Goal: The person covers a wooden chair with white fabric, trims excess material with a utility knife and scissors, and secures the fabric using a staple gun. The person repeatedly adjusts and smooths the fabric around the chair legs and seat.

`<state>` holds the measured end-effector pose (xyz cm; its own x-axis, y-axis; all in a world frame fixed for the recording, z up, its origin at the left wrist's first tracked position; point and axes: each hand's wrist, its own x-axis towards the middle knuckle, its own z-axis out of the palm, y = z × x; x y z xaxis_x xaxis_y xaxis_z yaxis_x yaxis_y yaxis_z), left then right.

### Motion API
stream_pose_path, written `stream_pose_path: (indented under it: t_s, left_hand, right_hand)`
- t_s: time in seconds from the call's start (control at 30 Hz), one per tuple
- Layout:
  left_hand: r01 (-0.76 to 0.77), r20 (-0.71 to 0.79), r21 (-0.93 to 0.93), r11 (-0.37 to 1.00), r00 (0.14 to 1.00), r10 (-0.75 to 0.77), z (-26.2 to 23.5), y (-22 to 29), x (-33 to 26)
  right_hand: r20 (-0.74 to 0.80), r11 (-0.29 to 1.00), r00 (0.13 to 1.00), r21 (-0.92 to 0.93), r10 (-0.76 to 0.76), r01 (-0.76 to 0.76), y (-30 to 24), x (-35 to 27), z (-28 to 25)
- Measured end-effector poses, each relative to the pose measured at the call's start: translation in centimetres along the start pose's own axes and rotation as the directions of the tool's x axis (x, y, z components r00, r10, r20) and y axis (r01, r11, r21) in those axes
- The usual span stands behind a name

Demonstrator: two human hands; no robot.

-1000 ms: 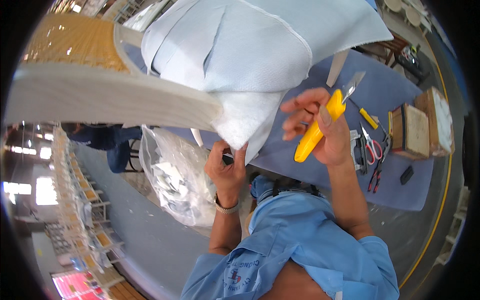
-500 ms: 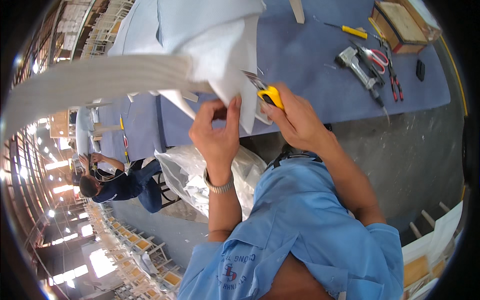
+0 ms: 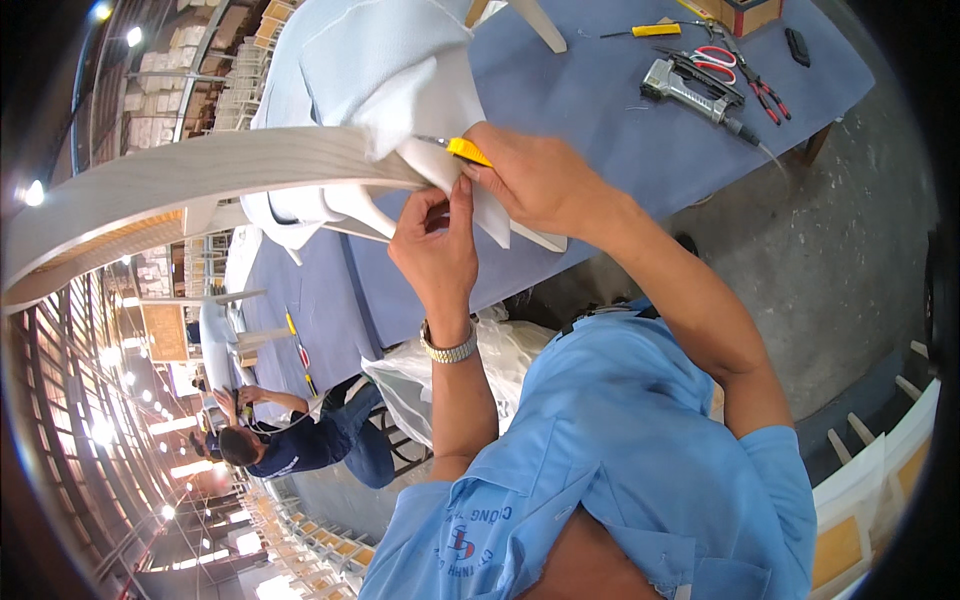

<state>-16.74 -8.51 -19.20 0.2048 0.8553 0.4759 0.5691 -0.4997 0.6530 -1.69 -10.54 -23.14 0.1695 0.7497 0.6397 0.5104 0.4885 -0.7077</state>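
My left hand (image 3: 436, 240) pinches the edge of a white fabric (image 3: 490, 212) between thumb and fingers, at the corner of a chair. In my right hand (image 3: 545, 185) is a yellow utility knife (image 3: 466, 151), its blade pointing left against the fabric close to the wooden frame. The chair's curved pale wooden back (image 3: 200, 160) reaches toward the left. Light blue upholstery fabric (image 3: 350, 60) covers the seat, with white layers hanging loose below it. The blade's tip is partly lost against the cloth.
On the blue-covered table (image 3: 590, 110) lie a staple gun (image 3: 690, 95), red-handled scissors (image 3: 715, 62), pliers (image 3: 768, 100), a yellow-handled tool (image 3: 655, 30) and a black block (image 3: 797, 46). A box (image 3: 745, 14) stands behind. Clear plastic sheeting (image 3: 410, 385) hangs below. A co-worker (image 3: 300, 440) sits at left.
My right hand has moved left with the knife, bringing its blade to the fabric by the frame. My left hand keeps its pinch. The whole view has shifted.
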Motion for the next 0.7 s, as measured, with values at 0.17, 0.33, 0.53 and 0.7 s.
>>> stream_pose_path:
  t_s: [0.17,0.33,0.53,0.7]
  left_hand:
    - [0.049,-0.017,-0.142,0.989,0.999,-0.052,0.6,-0.1,-0.4]
    - [0.086,-0.024,-0.151,0.985,0.996,-0.09,0.6,0.6,-0.6]
    - [0.121,0.031,-0.229,0.966,0.993,-0.117,0.1,0.2,-0.9]
    - [0.263,0.15,-0.463,0.847,0.964,-0.218,-1.7,0.0,-0.9]
  right_hand:
    - [0.144,0.999,0.989,-0.038,0.037,-0.032,0.3,0.0,-1.2]
    - [0.355,0.985,0.919,-0.072,0.172,-0.156,1.7,-1.5,-2.2]
    - [0.408,0.955,0.864,-0.095,0.293,-0.279,3.9,-6.0,-1.4]
    - [0.439,0.906,0.808,-0.032,0.392,-0.422,4.5,-9.6,-0.7]
